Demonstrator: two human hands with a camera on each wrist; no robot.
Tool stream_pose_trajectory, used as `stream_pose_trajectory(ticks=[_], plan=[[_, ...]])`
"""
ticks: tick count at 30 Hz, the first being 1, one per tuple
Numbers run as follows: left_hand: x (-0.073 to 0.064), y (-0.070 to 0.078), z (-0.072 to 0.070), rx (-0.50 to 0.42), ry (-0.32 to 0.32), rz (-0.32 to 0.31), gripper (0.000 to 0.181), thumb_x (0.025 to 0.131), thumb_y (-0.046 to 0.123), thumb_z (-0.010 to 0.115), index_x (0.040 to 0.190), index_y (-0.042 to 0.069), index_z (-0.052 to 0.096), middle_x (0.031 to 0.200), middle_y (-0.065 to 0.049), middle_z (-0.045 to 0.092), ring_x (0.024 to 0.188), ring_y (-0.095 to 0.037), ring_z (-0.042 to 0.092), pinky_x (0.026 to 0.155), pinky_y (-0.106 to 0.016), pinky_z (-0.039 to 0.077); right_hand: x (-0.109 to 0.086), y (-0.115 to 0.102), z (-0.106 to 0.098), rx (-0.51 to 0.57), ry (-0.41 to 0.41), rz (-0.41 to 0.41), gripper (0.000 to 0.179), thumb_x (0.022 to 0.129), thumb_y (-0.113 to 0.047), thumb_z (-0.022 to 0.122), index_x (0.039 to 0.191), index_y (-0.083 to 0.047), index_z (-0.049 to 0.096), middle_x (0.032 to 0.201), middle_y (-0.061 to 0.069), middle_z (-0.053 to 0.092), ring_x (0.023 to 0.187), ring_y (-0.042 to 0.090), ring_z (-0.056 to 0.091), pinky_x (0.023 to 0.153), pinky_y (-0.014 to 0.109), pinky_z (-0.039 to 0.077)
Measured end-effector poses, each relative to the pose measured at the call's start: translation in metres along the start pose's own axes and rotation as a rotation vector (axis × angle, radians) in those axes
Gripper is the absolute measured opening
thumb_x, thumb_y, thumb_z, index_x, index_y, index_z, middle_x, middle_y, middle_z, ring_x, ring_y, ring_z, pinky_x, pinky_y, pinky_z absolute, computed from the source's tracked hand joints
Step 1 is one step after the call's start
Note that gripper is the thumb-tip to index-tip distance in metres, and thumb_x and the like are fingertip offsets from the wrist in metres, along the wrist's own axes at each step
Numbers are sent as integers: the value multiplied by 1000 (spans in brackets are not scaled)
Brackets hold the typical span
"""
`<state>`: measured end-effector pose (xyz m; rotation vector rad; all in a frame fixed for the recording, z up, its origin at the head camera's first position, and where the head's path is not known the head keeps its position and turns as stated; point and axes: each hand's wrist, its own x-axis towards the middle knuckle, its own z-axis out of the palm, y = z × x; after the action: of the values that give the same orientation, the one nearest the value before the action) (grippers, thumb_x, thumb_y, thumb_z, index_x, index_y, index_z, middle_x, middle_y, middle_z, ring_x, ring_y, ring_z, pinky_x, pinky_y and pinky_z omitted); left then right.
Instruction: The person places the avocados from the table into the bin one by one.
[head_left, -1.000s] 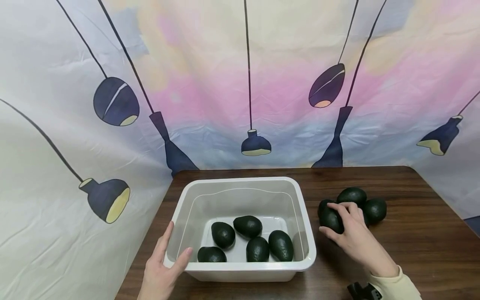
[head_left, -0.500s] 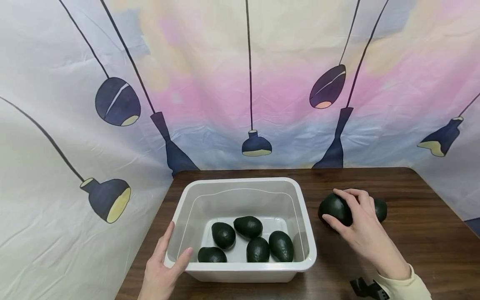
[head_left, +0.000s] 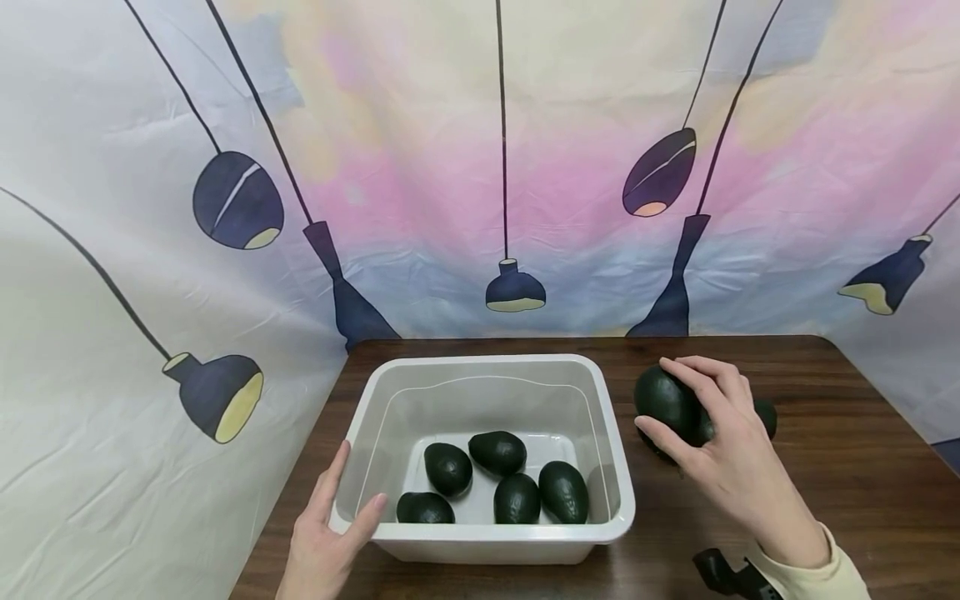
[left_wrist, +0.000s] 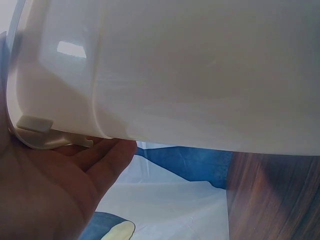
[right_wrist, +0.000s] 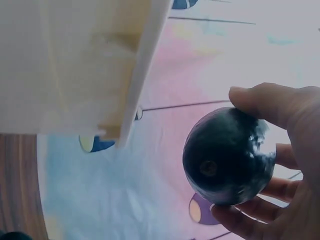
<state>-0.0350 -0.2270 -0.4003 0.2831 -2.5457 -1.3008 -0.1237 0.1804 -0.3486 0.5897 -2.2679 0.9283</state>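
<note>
My right hand (head_left: 731, 442) grips a dark green avocado (head_left: 666, 402) between thumb and fingers, to the right of the tub. In the right wrist view the avocado (right_wrist: 227, 160) shows its round end with the stem scar, held up level with the tub's side. Other avocados (head_left: 767, 415) lie partly hidden behind this hand. My left hand (head_left: 324, 525) holds the front left corner of the light grey plastic tub (head_left: 487, 533), thumb at the front rim and fingers along the left side. Several avocados (head_left: 564, 492) lie spread on the tub's floor.
A dark brown wooden table (head_left: 847, 467) bears the tub and the loose avocados. Behind it hangs a pastel cloth backdrop (head_left: 420, 167) printed with dark lamps. The tub's raised right wall stands between the right hand and the avocados inside.
My right hand has taken an avocado from the pile and lifted it up. The left hand and the tub have stayed in place.
</note>
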Motion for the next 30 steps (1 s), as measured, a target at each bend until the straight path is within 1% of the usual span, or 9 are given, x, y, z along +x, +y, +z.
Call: stream_pose_trajectory(ticks=[4,6,10,14,17,19,22,26,30], plan=[[-1,-1,0,-21,9,13,76,86,31,70,149,30,27,138,-5,43,112,-28,50,84,-29,45,3,-9,-1,0,-2,-41,77,65,-16,87,134,-19,54,131,6,46,118,25,38,79,28,36],[-1,0,0,-29,8,11,76,86,31,70,149,29,27,138,-5,43,112,-28,49,83,-26,44,4,-12,0,7,-9,-52,77,65,-16,87,134,-18,54,131,6,45,119,24,38,81,26,36],[-1,0,0,-29,8,2,76,86,32,70,149,30,27,138,-4,43,113,-27,49,86,-30,44,5,-19,1,22,-43,-49,76,67,-19,86,135,-20,52,132,3,44,122,21,35,86,25,35],[0,1,1,-15,11,4,75,86,33,69,149,31,27,138,-3,43,112,-26,49,87,-35,45,5,-25,5,30,-58,-100,74,68,-20,85,135,-17,53,133,5,44,120,23,37,85,24,36],[0,1,1,-8,12,12,75,86,33,70,149,31,27,138,-4,44,112,-26,50,86,-35,45,6,-29,8,38,-78,-123,73,69,-20,84,135,-17,52,134,4,44,119,23,38,84,21,38],[0,1,1,-11,12,16,75,86,33,70,149,31,27,138,-4,44,112,-27,50,86,-36,45,6,-31,10,44,-89,-121,73,70,-21,84,135,-19,52,135,2,43,120,21,38,85,20,37],[0,1,0,-11,9,11,75,86,34,69,149,31,27,138,-4,44,112,-26,50,87,-37,45,7,-34,11,56,-86,-128,72,69,-22,84,134,-19,53,134,2,44,120,21,38,85,20,37],[0,0,1,-8,17,14,76,86,33,69,149,31,27,137,-4,44,112,-25,50,86,-33,45,7,-37,14,74,-60,-170,70,68,-22,85,131,-15,56,131,4,47,117,24,40,85,20,37],[-1,-1,1,-8,26,13,75,86,33,70,148,32,28,136,-1,45,110,-22,50,85,-28,45,6,-40,17,84,-71,-176,67,69,-23,84,130,-15,56,131,4,47,117,22,39,85,18,37]])
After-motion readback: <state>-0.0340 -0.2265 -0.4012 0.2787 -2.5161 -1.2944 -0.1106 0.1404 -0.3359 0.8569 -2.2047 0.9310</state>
